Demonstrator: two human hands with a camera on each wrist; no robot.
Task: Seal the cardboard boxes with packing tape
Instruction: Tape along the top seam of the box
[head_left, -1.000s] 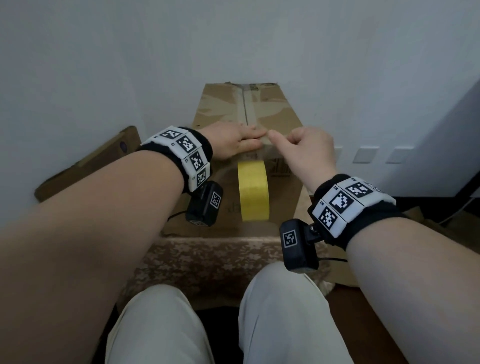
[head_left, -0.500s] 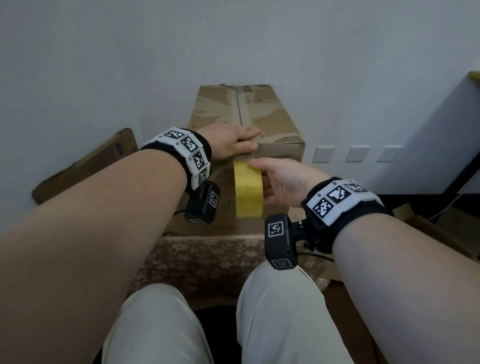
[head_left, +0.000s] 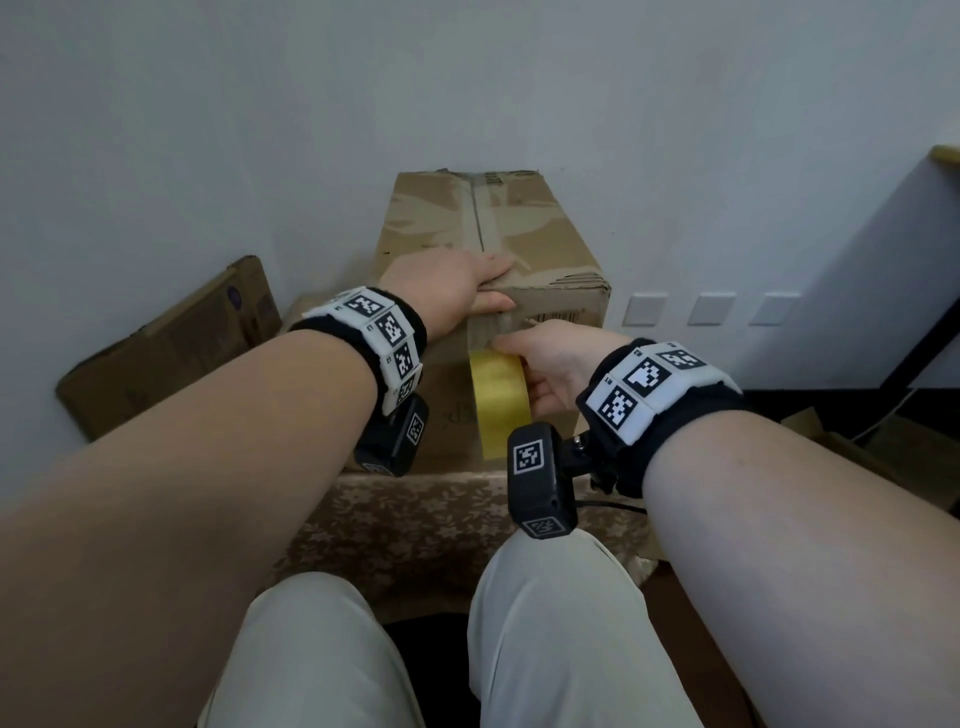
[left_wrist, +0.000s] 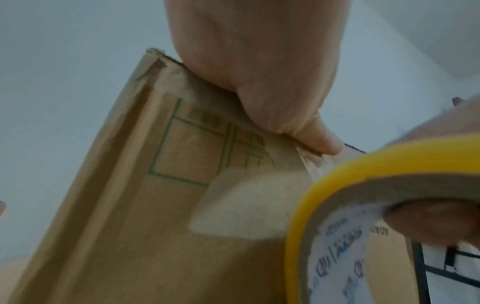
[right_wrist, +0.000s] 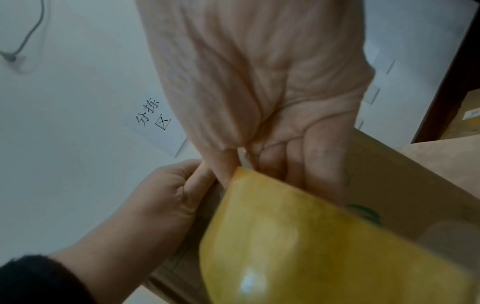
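Observation:
A worn cardboard box (head_left: 540, 228) stands against the wall, with old tape along its top seam. My left hand (head_left: 483, 291) lies flat on the near top edge, and its thumb (left_wrist: 317, 139) presses the front face just under the edge. A yellow tape roll (head_left: 498, 400) hangs against the box front (left_wrist: 155, 205), below a strip that runs up to the edge. My right hand (head_left: 540, 369) grips the tape roll (right_wrist: 311, 236) from the right, one finger inside the core and the thumb up by the strip.
The box stands on a low surface under a patterned cloth (head_left: 415, 519). Flattened cardboard (head_left: 171, 353) leans on the wall at the left. Wall sockets (head_left: 709, 309) and a white panel (head_left: 857, 286) lie to the right. My knees (head_left: 571, 623) are just below the cloth.
My right hand left the box's top edge, dropped to the front face and took hold of the hanging yellow roll. The left hand stayed pressing on the edge.

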